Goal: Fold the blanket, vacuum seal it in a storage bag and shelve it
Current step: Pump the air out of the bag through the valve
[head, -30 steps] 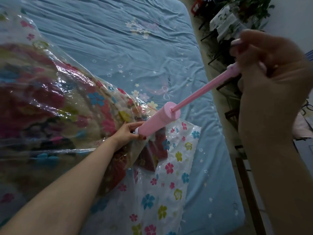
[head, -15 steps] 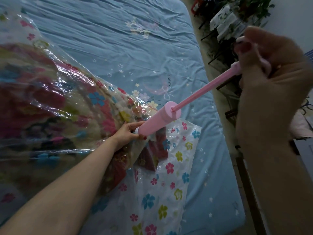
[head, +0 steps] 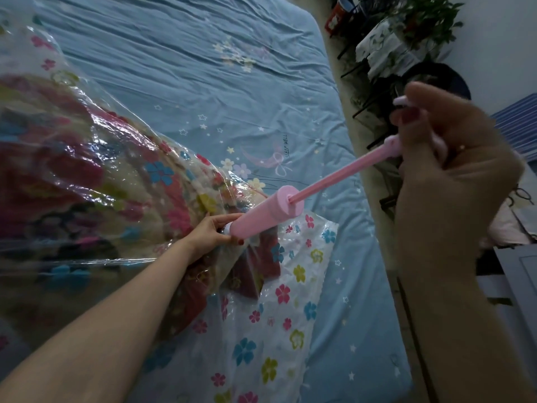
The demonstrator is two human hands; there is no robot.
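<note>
A clear storage bag (head: 290, 309) printed with coloured flowers lies on the bed, bulging at the left with a folded red and cream blanket (head: 72, 175) inside. A pink hand pump (head: 267, 216) stands tilted with its nozzle on the bag. My left hand (head: 212, 228) grips the pump's lower end against the bag. My right hand (head: 444, 149), close to the camera at the right, is closed around the handle at the top of the pump's thin pink rod (head: 340, 178), which is drawn far out of the barrel.
A blue bedsheet (head: 218, 91) with stars and flowers covers the bed under the bag. Past the bed's right edge are a strip of floor, dark chairs (head: 377, 97), a cloth-covered table with a potted plant (head: 421, 21) and grey furniture (head: 520, 286).
My right hand has shifted slightly on the pump handle, lower and a little to the left. The bag, the blanket and my left hand stay where they were.
</note>
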